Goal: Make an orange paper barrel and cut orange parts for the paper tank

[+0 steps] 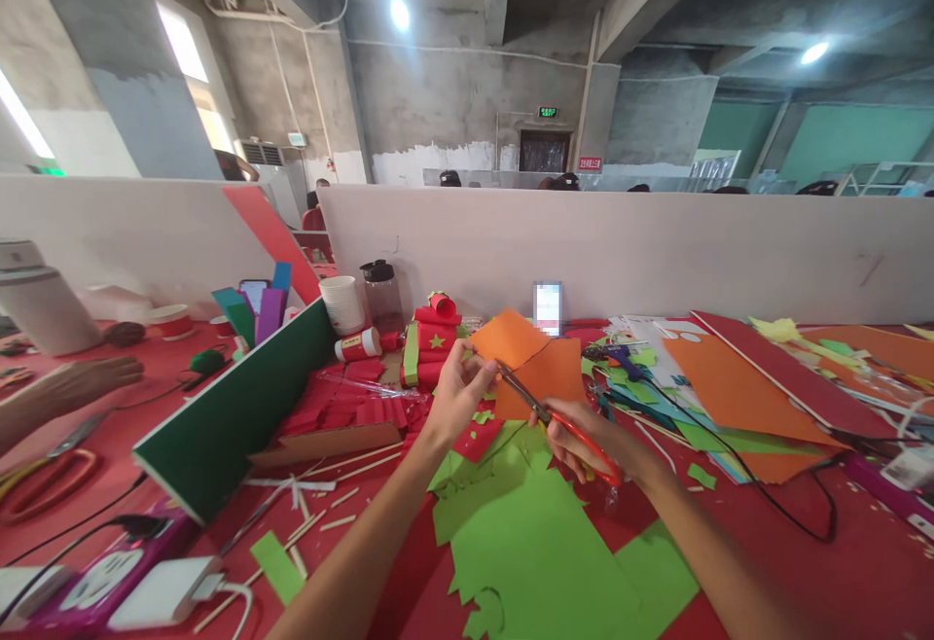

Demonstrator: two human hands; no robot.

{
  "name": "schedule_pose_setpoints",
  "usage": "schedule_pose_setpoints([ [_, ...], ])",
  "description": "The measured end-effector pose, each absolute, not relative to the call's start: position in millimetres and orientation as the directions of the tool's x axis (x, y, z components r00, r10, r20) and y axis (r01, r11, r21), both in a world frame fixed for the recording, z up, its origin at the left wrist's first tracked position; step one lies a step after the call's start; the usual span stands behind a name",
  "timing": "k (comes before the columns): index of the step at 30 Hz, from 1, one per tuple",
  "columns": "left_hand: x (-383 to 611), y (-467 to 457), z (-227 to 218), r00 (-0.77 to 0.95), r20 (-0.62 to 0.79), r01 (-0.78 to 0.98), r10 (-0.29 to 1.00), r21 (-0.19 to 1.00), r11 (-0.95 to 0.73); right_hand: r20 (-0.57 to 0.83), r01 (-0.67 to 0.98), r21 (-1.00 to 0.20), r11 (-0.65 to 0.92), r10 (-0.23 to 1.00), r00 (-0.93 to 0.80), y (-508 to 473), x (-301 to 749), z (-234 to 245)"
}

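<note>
Orange paper (544, 377) is held up in front of me, pinched near its left edge by my left hand (463, 387). A cut line runs across part of the sheet. My right hand (576, 436) grips scissors (588, 445) with red and orange handles, their blades lying against the orange paper and pointing up-left towards my left fingers. Beneath both hands, green paper (540, 552) with jagged cut edges is spread over the red tabletop (795, 562). Whether the blades are fully closed is hard to make out.
A green board (240, 407) stands at left beside a box of red pieces (365, 413). Rolled red paper (434, 338), paper cups (341, 304) and a phone (548, 307) are behind. At right lie a glue gun (626, 364) and orange sheets (736, 397). Another person's hand (102, 382) is far left.
</note>
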State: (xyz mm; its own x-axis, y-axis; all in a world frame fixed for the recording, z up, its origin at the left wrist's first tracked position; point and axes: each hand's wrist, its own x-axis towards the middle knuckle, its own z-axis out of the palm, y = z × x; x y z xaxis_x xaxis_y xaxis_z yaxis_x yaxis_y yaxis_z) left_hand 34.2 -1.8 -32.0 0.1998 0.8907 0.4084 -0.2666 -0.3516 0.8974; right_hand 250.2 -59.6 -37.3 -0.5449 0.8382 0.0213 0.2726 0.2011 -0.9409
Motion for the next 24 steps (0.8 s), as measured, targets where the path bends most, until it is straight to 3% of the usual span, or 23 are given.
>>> schedule_pose_setpoints([
  [6, 21, 10, -29, 0.097, 0.296, -0.579, 0.950, 0.794, -0.188, -0.017, 0.175, -0.975, 0.138, 0.736, -0.676, -72, 260, -23],
  [10, 14, 12, -25, 0.127, 0.192, -0.650, 0.973, 0.757, -0.064, 0.007, 0.090, -0.989, 0.120, 0.639, -0.769, -69, 274, -23],
  [15, 10, -1, -24, 0.318, 0.229, -0.646, 0.920, 0.763, 0.033, 0.097, -0.050, -0.995, 0.087, 0.690, -0.717, -64, 290, -35],
  [21, -15, -3, -40, 0.172, 0.213, -0.637, 0.962, 0.768, -0.056, 0.074, -0.037, -0.997, 0.064, 0.838, -0.541, -67, 307, -44],
  [24, -13, 3, -37, 0.182, 0.244, -0.655, 0.953, 0.753, -0.068, 0.120, -0.090, -0.992, 0.090, 0.885, -0.450, -66, 308, -42],
])
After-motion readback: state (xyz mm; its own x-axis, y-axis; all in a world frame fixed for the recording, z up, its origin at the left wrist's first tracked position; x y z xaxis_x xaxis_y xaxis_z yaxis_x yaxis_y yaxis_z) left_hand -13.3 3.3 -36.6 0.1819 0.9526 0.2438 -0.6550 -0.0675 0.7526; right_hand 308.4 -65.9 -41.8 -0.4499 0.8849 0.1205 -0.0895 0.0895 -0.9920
